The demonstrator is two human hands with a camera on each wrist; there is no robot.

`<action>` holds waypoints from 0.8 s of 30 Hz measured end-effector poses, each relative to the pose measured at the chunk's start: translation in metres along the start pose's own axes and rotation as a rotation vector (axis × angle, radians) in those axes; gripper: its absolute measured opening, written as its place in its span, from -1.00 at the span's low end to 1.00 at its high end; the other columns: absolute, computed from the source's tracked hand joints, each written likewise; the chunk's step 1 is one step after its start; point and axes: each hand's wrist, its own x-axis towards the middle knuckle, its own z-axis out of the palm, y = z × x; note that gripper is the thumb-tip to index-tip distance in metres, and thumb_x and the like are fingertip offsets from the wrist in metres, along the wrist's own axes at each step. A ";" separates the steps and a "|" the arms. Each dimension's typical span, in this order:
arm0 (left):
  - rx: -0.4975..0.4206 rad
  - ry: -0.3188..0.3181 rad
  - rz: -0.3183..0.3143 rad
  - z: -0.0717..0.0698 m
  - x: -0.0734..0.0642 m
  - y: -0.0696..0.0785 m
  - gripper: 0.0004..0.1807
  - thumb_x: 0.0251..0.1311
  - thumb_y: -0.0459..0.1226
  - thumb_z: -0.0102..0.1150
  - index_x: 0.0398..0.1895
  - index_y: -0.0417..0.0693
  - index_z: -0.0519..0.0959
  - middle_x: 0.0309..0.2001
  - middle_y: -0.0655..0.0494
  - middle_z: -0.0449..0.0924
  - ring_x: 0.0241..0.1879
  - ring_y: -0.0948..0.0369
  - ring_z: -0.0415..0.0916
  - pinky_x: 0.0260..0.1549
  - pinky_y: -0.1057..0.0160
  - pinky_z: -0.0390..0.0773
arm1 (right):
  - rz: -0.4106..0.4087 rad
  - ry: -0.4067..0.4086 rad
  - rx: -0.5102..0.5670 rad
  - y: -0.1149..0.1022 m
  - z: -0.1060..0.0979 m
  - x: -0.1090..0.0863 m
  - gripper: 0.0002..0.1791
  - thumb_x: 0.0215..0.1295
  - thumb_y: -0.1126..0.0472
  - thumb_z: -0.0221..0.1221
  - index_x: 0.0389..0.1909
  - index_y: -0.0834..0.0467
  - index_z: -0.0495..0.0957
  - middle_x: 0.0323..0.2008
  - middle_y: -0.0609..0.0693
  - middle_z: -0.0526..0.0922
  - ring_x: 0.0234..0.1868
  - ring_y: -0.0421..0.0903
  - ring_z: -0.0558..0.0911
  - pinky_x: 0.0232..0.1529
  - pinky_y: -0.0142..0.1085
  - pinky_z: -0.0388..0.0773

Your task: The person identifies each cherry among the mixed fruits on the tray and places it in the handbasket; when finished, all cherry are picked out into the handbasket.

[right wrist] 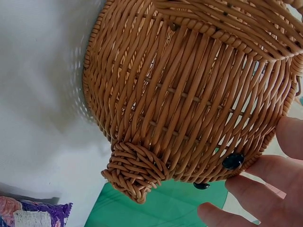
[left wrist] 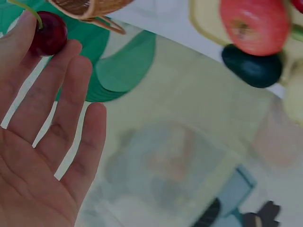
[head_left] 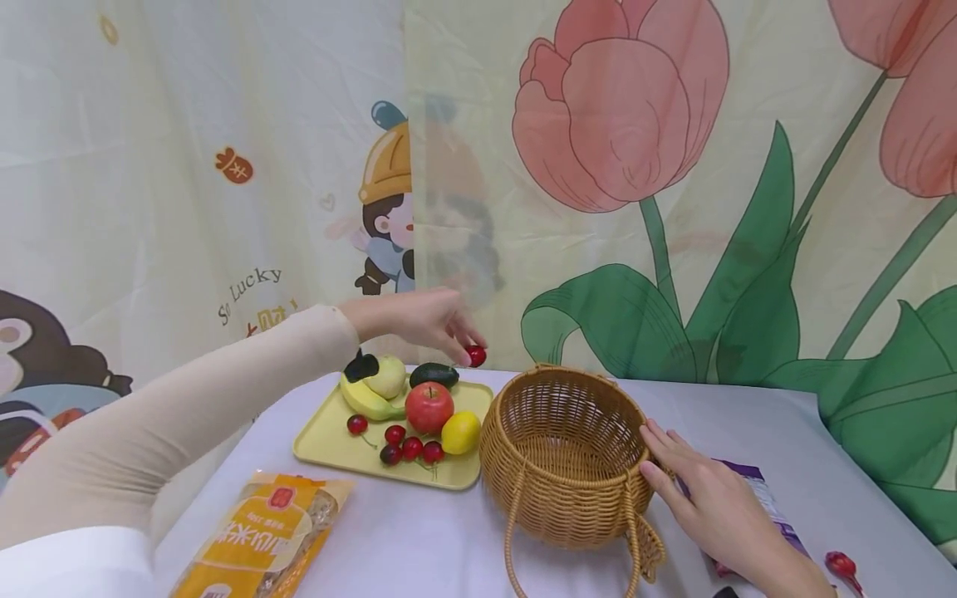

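The left hand (head_left: 419, 320) pinched a cherry (head_left: 475, 355) in its fingertips above the tray (head_left: 329, 440), at ten o'clock from the basket (head_left: 561, 457). The right hand (head_left: 710, 498), fingers straight, rested against the basket's wall at three o'clock. The carry was under way; the next move probably called for release over the basket's opening. The purple packet (head_left: 770, 507) was mostly hidden.

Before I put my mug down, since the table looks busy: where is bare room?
Bare cloth lies between the orange packet and the wicker basket, in front of the yellow tray. More lies behind the basket toward the table's far right. It is crowded on the tray's fruit side and round the right hand over the purple packet.
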 end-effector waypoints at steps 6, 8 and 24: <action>0.034 -0.174 0.032 -0.002 0.054 0.030 -0.61 0.26 -0.27 0.41 0.15 -0.12 0.69 -0.05 -0.05 0.80 -0.06 0.13 0.78 -0.17 0.41 0.64 | 0.004 -0.005 0.004 0.000 0.000 0.000 -0.36 0.56 -0.14 0.04 0.46 0.17 0.39 0.46 0.13 0.42 0.41 0.27 0.47 0.21 0.34 0.46; 0.069 -0.219 0.042 0.000 0.071 0.038 -0.62 0.26 -0.27 0.41 0.14 -0.10 0.71 -0.09 -0.03 0.81 -0.15 0.12 0.79 -0.33 0.45 0.56 | 0.001 0.001 0.002 0.000 0.000 0.000 -0.37 0.56 -0.14 0.05 0.46 0.17 0.39 0.46 0.12 0.43 0.40 0.26 0.48 0.20 0.33 0.47; -0.002 -0.308 -0.024 0.054 0.147 0.068 -0.66 0.25 -0.18 0.40 0.10 0.08 0.75 -0.08 0.18 0.79 -0.22 0.07 0.74 -0.26 0.25 0.72 | 0.022 -0.006 0.003 -0.001 0.000 0.000 -0.36 0.57 -0.16 0.02 0.46 0.15 0.39 0.46 0.12 0.42 0.41 0.25 0.48 0.21 0.32 0.48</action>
